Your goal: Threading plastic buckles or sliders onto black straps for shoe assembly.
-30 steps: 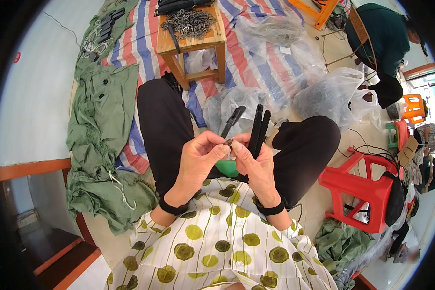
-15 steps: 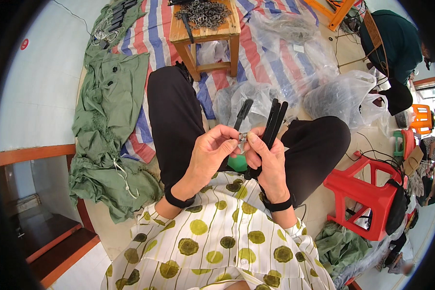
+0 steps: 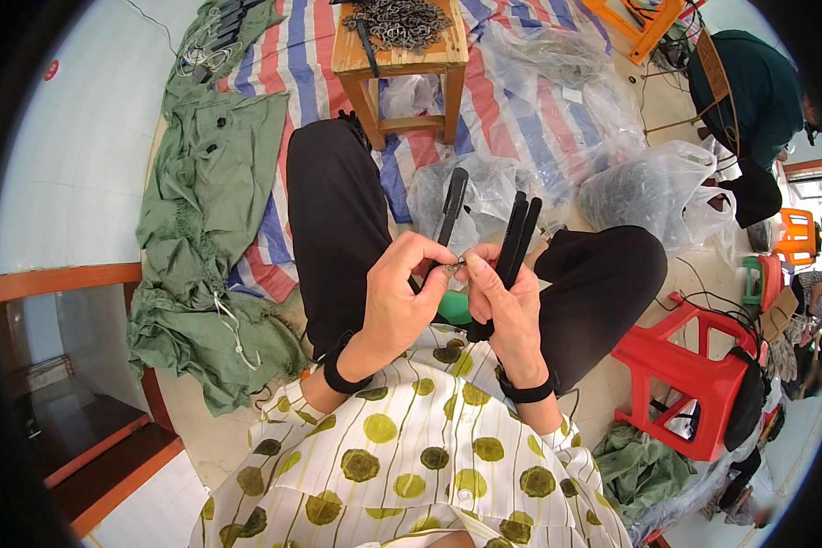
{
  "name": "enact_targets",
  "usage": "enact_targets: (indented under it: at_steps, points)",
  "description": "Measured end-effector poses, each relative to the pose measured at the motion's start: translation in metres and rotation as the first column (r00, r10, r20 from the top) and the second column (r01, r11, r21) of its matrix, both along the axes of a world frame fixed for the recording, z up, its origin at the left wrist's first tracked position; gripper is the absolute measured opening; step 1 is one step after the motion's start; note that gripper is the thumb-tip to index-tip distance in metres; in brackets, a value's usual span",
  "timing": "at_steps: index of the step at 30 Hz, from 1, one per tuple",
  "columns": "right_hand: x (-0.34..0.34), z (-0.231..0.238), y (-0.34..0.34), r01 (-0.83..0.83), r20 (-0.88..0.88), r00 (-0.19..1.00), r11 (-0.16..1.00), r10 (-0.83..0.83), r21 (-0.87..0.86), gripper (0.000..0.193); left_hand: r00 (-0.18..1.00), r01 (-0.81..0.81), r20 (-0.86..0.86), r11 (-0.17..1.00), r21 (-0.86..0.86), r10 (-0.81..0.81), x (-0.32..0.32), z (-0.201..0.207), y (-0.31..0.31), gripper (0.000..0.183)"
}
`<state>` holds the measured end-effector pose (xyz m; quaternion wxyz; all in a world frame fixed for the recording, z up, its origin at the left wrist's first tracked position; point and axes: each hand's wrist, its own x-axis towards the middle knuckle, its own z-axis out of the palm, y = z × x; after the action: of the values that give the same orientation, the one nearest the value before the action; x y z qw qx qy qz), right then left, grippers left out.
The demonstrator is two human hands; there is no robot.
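Note:
A black strip (image 3: 454, 203) sticks up from behind the fingers of my left hand (image 3: 397, 292), which is closed in a pinch. Its thumb and forefinger also meet a small metal link (image 3: 453, 268), mostly covered by the fingertips. Close by, my right hand (image 3: 513, 320) is closed around several similar black strips (image 3: 521, 239), held side by side and pointing up. The right thumb and forefinger touch the other side of the link. Whether the link is joined to the left strip is hidden.
Ahead stands a wooden stool (image 3: 411, 60) heaped with metal links (image 3: 397, 23). Plastic bags (image 3: 648, 196) lie on a striped sheet (image 3: 288, 55). Green cloth (image 3: 201, 192) spreads at left; a red plastic stool (image 3: 685, 374) lies tipped at right. A person (image 3: 744, 91) bends at far right.
The left hand has turned slightly, and its black strip rises higher and shows more of its length. The small metal link has tilted and is more covered by the fingertips.

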<state>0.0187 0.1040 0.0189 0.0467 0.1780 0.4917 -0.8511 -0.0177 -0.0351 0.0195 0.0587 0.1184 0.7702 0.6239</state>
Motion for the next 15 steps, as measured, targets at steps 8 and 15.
enact_targets:
  at_steps: [8, 15]
  points:
    - [0.001, -0.001, 0.001, -0.028, 0.005, 1.000, 0.993, 0.027, 0.117, 0.019, 0.990, -0.046, -0.131, 0.999, -0.026, 0.042, 0.001, -0.002, 0.003, 0.019]
    - [-0.003, 0.008, -0.002, -0.004, 0.004, 1.000, 0.978, 0.003, 0.207, 0.020, 0.998, 0.012, 0.053, 0.988, 0.155, -0.020, 0.004, -0.007, 0.001, 0.012]
